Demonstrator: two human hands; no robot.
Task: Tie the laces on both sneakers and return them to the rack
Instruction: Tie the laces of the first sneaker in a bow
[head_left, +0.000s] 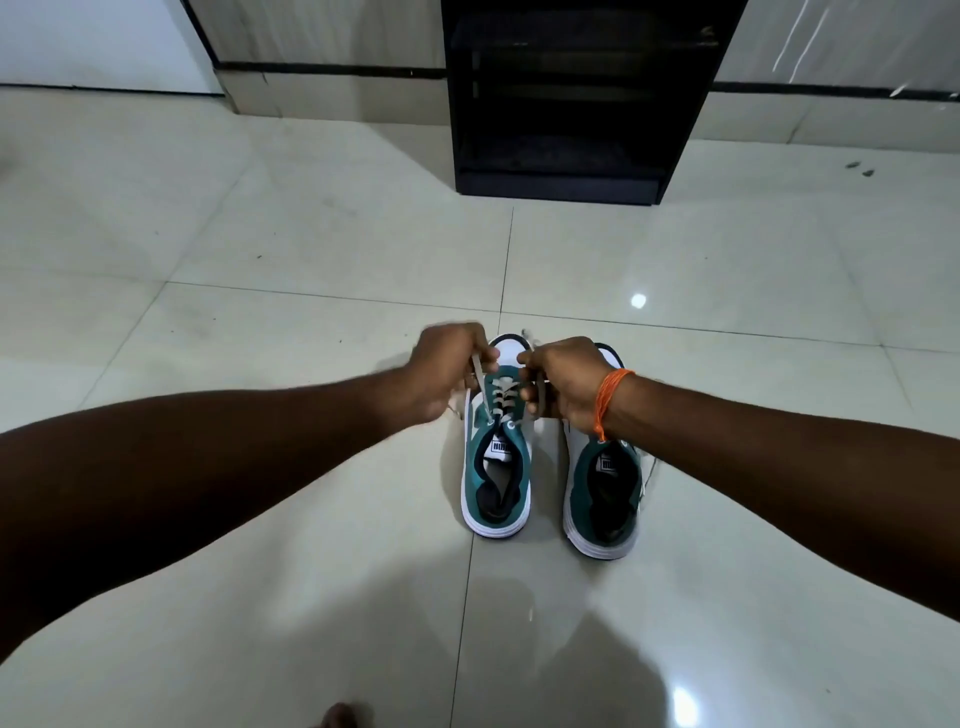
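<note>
Two hands at work: left hand (447, 364) pinches one end of the flat grey lace (484, 388), right hand (561, 384) curls round the other, both over a teal-and-white sneaker (496, 483) on the glossy pale tile floor (311, 260). No knot visible yet. Matching second sneaker (602, 499) beside it, apparently untied. Black open-shelved rack (561, 182) well ahead, return pending.
</note>
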